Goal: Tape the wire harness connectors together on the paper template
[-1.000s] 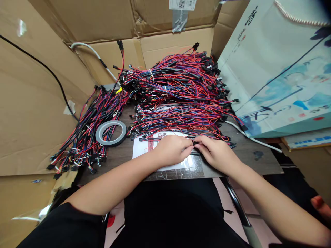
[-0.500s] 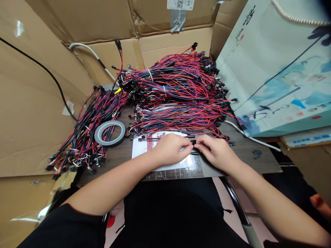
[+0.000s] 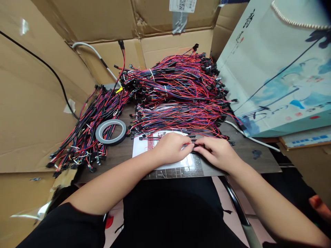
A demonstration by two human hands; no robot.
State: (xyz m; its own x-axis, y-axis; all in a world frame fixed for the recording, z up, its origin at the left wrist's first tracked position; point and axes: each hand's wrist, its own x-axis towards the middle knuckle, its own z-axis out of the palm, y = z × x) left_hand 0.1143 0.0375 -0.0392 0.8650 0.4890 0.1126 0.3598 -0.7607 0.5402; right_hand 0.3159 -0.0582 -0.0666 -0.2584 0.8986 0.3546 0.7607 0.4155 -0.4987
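Note:
Near the table's front edge, my left hand (image 3: 172, 148) and my right hand (image 3: 216, 151) meet fingertip to fingertip. Both are closed in a pinch on a thin wire cable (image 3: 191, 143), red and dark where it shows; most of it is hidden by the fingers. Behind my left hand lies a wire harness with a small black connector (image 3: 141, 137) at its left end. Whether it is the same cable that I hold, I cannot tell. Beneath my hands is a white printed sheet (image 3: 138, 150) on the table.
A large pile of bundled red, blue and black wire harnesses (image 3: 178, 77) fills the back, with a looser row (image 3: 178, 115) before it. To the left are more harnesses (image 3: 88, 127) and a tape roll (image 3: 99, 132). A paper bag (image 3: 279, 75) stands right; cardboard (image 3: 176, 48) encloses the back.
The black piece that showed between my fingertips is no longer seen there; thin wire shows instead. My hands stay close together in nearly the same place. The view has shifted slightly.

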